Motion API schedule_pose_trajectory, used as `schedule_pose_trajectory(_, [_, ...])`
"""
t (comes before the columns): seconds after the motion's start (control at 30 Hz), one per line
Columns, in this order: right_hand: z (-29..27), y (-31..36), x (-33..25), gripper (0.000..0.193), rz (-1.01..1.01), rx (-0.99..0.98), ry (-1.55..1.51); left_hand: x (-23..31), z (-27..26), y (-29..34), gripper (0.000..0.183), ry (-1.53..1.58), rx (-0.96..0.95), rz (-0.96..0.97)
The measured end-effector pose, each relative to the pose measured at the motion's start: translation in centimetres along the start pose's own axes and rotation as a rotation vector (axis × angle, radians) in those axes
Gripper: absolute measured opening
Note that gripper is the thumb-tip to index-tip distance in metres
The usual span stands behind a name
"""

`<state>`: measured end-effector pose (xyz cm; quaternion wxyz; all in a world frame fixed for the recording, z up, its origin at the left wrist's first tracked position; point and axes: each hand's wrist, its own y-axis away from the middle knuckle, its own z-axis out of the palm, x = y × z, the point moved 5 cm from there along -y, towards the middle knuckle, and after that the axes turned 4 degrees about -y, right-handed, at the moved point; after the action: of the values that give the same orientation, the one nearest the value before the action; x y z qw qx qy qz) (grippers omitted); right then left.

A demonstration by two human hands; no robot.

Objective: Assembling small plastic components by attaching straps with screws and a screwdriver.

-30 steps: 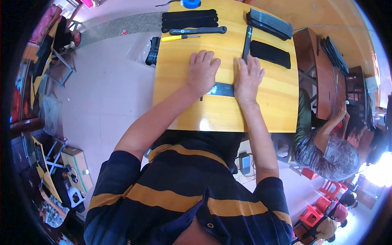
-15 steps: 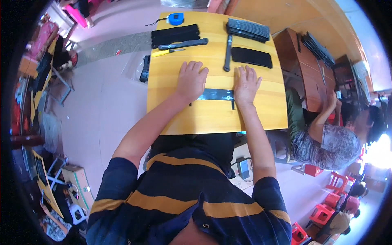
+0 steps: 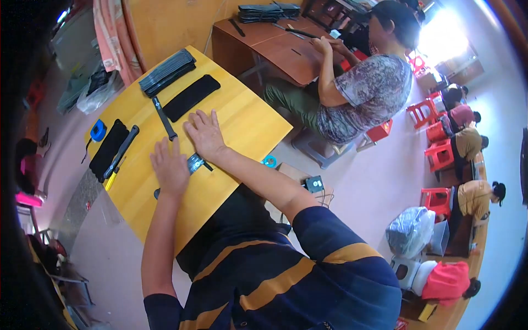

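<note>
In the head view, the dark glossy strip lies on the yellow table between my left hand and right hand, and I judge that my palms sit at its ends to keep it flat. Both hands are laid out with fingers extended, wrapped around nothing; my left covers part of the strip, while I cannot tell whether my right touches it. The black strap and black pad lie beyond my fingertips, probably for easy reach.
</note>
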<state>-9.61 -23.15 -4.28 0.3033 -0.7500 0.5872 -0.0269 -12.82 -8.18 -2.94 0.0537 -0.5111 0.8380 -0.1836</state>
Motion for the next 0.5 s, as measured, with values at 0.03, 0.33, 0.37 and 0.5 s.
schedule_pose_trajectory(0.03, [-0.1, 0.0, -0.2, 0.044, -0.004, -0.015, 0.01, -1.5, 0.4, 0.4, 0.053, -0.025, -0.04, -0.053])
schedule_pose_trajectory(0.33, [-0.6, -0.5, -0.3, 0.045, 0.043, -0.088, 0.049, -8.1, -1.6, 4.7, 0.056, -0.12, -0.051, -0.144])
schedule_pose_trajectory(0.37, [-0.5, -0.6, -0.5, 0.045, 0.038, -0.087, 0.049, -8.5, -1.6, 5.0, 0.056, -0.124, -0.038, -0.167])
schedule_pose_trajectory(0.5, [0.4, -0.8, -0.5, 0.047, -0.018, 0.046, 0.126, -10.0, -1.5, 6.1, 0.057, -0.159, -0.024, -0.246])
